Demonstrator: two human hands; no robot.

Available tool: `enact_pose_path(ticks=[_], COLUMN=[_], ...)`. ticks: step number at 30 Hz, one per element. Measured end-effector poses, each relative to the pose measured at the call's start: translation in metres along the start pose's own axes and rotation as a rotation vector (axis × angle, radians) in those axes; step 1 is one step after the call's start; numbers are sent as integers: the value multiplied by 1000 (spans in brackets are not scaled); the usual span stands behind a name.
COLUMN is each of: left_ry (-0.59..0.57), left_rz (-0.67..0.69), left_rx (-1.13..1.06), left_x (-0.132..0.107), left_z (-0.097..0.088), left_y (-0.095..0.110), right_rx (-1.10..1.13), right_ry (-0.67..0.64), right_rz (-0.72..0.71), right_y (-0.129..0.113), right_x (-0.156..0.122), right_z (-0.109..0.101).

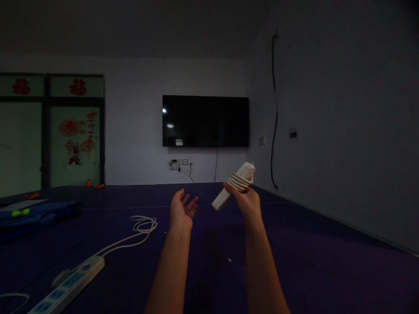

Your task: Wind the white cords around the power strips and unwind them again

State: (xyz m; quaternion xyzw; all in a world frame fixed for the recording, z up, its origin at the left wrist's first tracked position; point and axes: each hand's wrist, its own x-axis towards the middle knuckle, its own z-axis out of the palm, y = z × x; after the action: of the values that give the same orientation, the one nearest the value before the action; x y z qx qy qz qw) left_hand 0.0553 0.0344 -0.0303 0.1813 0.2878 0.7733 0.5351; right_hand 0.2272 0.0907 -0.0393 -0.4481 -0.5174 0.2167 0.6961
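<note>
My right hand (249,203) grips a white power strip (223,199), held tilted in the air with its upper end to the right. Its white cord (238,181) is wound in several turns around the strip, near my thumb. To the left of it, my left hand (183,210) is raised with the fingers apart and nothing in it, not touching the strip. A second white power strip (72,283) lies on the purple surface at the lower left. Its loose cord (144,224) runs forward and ends in a loop of coils.
Dark blue cloth (49,214) lies at the left on the purple surface (209,244). Small orange things (99,186) are near the far left edge. A television (205,121) hangs on the far wall above sockets (185,162). A black cable (274,131) hangs on the right wall.
</note>
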Motion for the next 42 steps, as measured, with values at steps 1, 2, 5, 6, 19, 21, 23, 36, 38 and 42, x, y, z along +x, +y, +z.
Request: enact_pose_path(ticks=[1, 2, 5, 6, 19, 21, 23, 36, 38, 42], left_ry=[-5, -10, -12, -10, -11, -16, -8, 56, 60, 69], left_rz=[36, 76, 202, 250, 422, 419, 427, 478, 482, 501], left_rx=[4, 5, -5, -8, -99, -104, -115, -191, -195, -197], left_x=[-2, -4, -14, -17, -32, -33, -35, -37, -36, -35], left_z=[1, 2, 3, 4, 1, 2, 2, -3, -5, -7], left_y=[2, 4, 14, 17, 43, 44, 45, 54, 56, 57], right_rx=[-120, -243, -683, -808, -1333, -1360, -1376, -1371, -1334, -1211], right_ry=[14, 8, -38, -87, -461, -459, -456, -444, -459, -485], right_rz=[20, 55, 216, 247, 361, 379, 376, 174, 142, 105], right_y=[7, 13, 30, 35, 126, 135, 141, 159, 164, 179], right_x=[5, 9, 18, 20, 42, 46, 50, 46, 48, 51], right_z=[-11, -21, -37, -39, -74, -81, -85, -111, -123, -144])
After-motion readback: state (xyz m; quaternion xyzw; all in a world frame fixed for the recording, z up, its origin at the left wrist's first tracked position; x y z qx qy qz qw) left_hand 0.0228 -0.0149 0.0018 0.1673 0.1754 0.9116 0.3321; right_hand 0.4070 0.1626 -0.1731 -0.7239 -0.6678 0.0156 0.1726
